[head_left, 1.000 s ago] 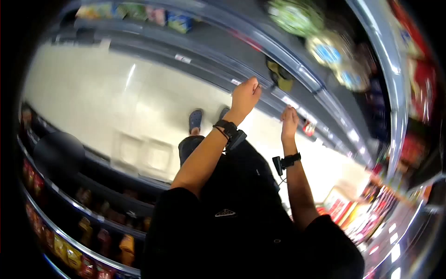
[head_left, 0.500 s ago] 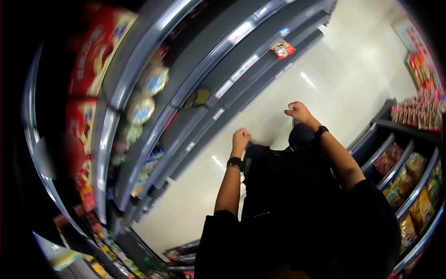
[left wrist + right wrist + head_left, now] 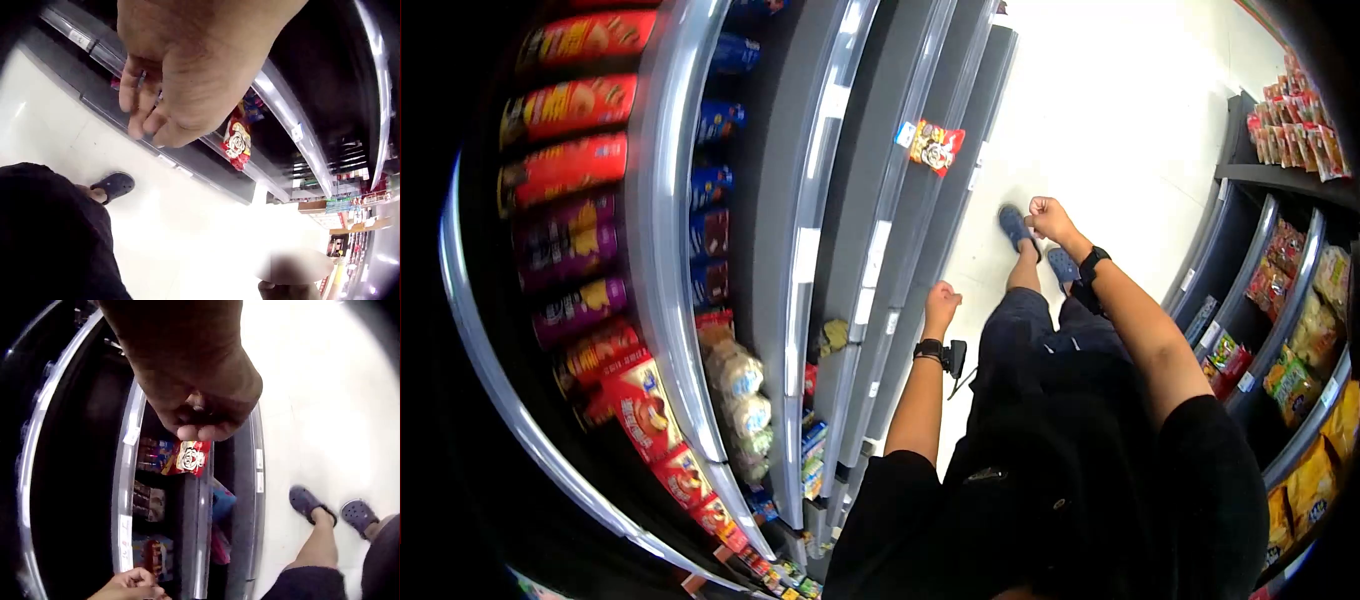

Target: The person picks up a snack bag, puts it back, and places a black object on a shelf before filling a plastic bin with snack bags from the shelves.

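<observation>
My left hand hangs beside the left shelf's lower edge, holding nothing; in the left wrist view its fingers are loosely curled. My right hand is over the floor near my feet, also empty; the right wrist view shows this hand with loosely curled fingers, two fingertips visible. A red snack packet lies at the edge of a low shelf, touched by neither hand. The same packet shows in the left wrist view and the right wrist view.
Left shelves carry red packs, purple packs, blue packs and round pale packages. On the right stand bins of yellow bags and a stack of small packets. Pale floor runs between, under my feet.
The head view has turned, bringing red, purple and blue packs into view at left. My feet and lower legs now show. Both hands remain empty, the left still beside the shelf.
</observation>
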Motion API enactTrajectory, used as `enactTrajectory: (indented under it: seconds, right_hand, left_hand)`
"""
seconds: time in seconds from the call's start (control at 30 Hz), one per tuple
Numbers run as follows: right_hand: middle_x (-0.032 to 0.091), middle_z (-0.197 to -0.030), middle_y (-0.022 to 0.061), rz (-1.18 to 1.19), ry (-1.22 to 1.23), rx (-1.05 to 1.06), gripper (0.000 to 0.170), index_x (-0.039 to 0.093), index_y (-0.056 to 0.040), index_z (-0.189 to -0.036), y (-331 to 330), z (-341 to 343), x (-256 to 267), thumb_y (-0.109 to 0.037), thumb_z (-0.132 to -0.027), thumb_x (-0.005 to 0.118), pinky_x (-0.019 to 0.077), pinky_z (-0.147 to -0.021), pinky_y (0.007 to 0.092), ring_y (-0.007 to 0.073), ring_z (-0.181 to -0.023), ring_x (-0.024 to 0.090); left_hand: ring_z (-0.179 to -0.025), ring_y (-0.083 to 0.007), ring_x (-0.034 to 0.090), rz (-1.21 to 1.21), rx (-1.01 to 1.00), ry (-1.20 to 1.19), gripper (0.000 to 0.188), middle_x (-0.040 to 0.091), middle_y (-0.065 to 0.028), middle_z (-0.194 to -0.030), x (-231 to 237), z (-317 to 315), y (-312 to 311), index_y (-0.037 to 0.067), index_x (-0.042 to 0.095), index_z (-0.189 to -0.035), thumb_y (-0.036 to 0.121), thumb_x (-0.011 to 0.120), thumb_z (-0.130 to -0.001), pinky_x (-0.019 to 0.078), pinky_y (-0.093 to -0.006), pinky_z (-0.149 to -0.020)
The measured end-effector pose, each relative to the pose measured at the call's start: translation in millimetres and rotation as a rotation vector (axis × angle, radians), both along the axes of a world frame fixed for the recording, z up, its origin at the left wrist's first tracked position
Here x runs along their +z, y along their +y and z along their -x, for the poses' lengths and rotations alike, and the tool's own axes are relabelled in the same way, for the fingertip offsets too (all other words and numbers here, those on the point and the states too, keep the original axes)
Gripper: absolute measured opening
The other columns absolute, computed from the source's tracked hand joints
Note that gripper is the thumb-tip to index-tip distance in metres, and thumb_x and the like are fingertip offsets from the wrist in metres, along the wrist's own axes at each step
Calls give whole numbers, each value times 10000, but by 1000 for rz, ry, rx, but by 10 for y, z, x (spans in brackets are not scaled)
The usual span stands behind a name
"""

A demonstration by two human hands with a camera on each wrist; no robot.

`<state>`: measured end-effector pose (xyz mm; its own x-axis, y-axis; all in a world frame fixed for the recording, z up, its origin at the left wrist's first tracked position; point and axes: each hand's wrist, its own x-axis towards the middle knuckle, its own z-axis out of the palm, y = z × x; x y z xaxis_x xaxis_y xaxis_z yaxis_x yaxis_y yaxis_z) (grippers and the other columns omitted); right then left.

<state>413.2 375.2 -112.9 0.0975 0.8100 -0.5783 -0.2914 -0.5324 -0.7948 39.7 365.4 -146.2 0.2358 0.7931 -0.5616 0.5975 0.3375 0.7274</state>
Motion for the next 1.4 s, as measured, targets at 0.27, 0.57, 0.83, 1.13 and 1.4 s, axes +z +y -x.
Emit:
enactTrajectory:
  seconds: [0.27, 0.57, 0.83, 1.13, 1.4]
  right_hand:
    - [596, -696, 57, 82, -69, -118, 171, 567, -56, -930, 1520, 71, -684, -62, -781, 651, 484, -526, 296, 147, -579, 613]
    - [581, -1285, 135, 60, -561, 75, 574, 554, -81, -1287, 2687, 453, -1653, -138, -735, 703, 470, -973, 382, 315, -1196, 543]
    - [657, -1124, 159, 54, -605, 461, 465, 683, -99, -1068, 2797, 647, -1839, -457, -772, 673, 444, -911, 482, 311, -1077, 609]
    - [710, -819, 180, 120, -240, 422, 597, 698, -65, -1064, 1723, 202, -993, -557, -726, 680, 538, -728, 417, 323, -753, 691]
    - [626, -1277, 73, -239, 41, 462, 724, 468, -98, -1392, 578, -611, 621, -340, -779, 768, 265, -1095, 403, 231, -1226, 508]
  left_hand:
    - [-911, -158, 626, 325, 196, 23, 480, 651, -64, -1106, -322, -1000, 1654, 65, 443, -1291, 221, 656, -890, 491, -323, -765]
    - [-1124, -266, 591, 423, 701, -214, 594, 560, -102, -1294, -1736, -1104, 3039, 145, 413, -1387, 489, 587, -935, 530, -469, -864]
    - [-923, -252, 657, 571, 651, -419, 457, 654, -88, -1087, -2043, -1063, 3198, 57, 562, -1196, 456, 475, -990, 557, -424, -796]
    - [-581, -103, 573, 326, 650, -18, 227, 615, -21, -799, -825, -1631, 1977, 79, 561, -1021, 299, 559, -967, 407, -246, -395]
    - [-1230, -217, 530, 391, 106, -588, 567, 497, -104, -1366, 707, -1850, 988, 92, 314, -1452, 35, 562, -945, 480, -393, -993]
